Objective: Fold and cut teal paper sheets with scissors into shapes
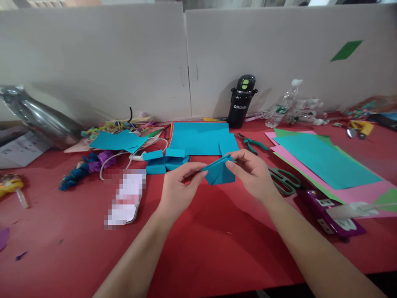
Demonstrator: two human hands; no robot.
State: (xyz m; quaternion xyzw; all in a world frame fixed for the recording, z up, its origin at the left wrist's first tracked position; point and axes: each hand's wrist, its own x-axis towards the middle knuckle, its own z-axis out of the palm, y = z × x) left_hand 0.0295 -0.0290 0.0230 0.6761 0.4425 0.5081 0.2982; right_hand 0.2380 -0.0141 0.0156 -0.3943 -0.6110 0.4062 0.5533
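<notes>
A small folded piece of blue paper is held up between both hands above the red table. My left hand pinches its left corner between thumb and fingers. The thumb and fingers of my right hand grip its upper right edge. Just behind my left hand lies another folded blue paper shape with raised flaps. Flat blue sheets rest in a stack farther back. To the left of my left hand lies a phone with a blurred screen.
Scissors, pliers and a purple power strip lie on the right, near coloured paper sheets. A black bottle and a clear plastic bottle stand at the back. A metal jug and a white cable are leftward.
</notes>
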